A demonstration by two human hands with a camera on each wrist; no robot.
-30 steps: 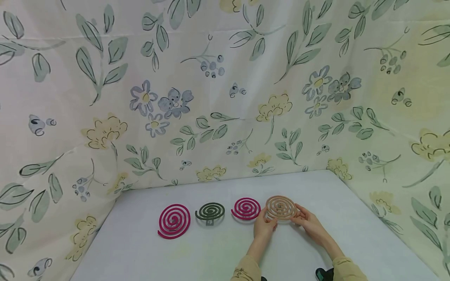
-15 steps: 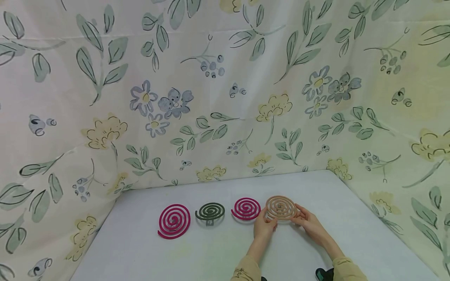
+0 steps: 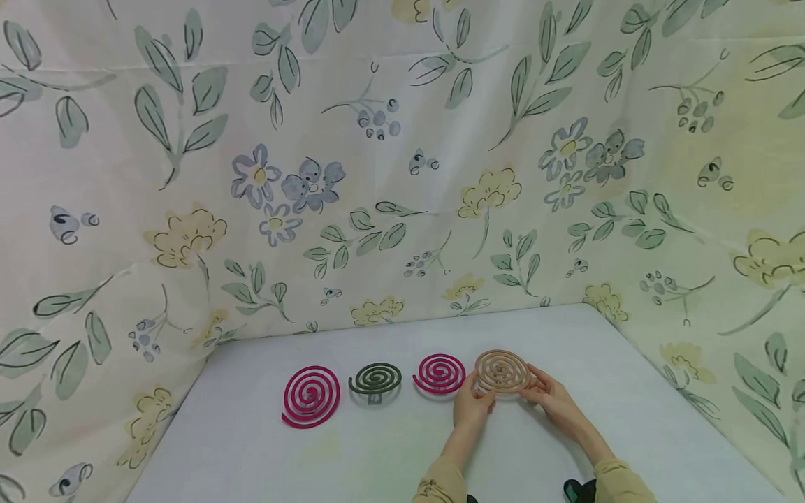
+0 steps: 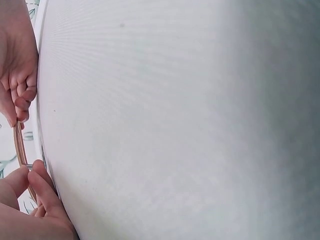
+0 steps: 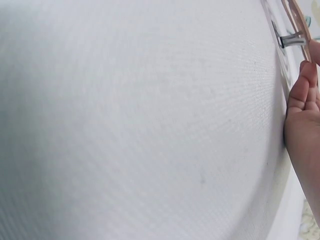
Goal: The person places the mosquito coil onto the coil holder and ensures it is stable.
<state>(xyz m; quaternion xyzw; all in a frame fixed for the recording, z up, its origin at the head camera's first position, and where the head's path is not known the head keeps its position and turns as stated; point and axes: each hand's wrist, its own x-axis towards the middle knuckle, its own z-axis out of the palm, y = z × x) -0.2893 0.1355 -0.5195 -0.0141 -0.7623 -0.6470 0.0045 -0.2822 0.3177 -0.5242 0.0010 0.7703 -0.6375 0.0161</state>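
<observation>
A tan mosquito coil (image 3: 503,371) is at the right end of a row of coils, with both hands at its rim. My left hand (image 3: 472,406) pinches its near left edge between thumb and fingers. On the opposite side, my right hand (image 3: 556,402) pinches the right edge the same way. The right wrist view shows a small metal stand (image 5: 292,39) beneath the coil, between it and the table. Seen edge-on in the left wrist view, the coil (image 4: 20,145) spans the gap between the two hands, close above the white surface.
Left of the hands stand a magenta coil (image 3: 439,374), a dark green coil (image 3: 376,378) raised on a metal stand (image 3: 374,399), and another magenta coil (image 3: 311,396) farthest left. All are on a white table (image 3: 352,461). Floral cloth (image 3: 402,175) hangs behind and along the sides.
</observation>
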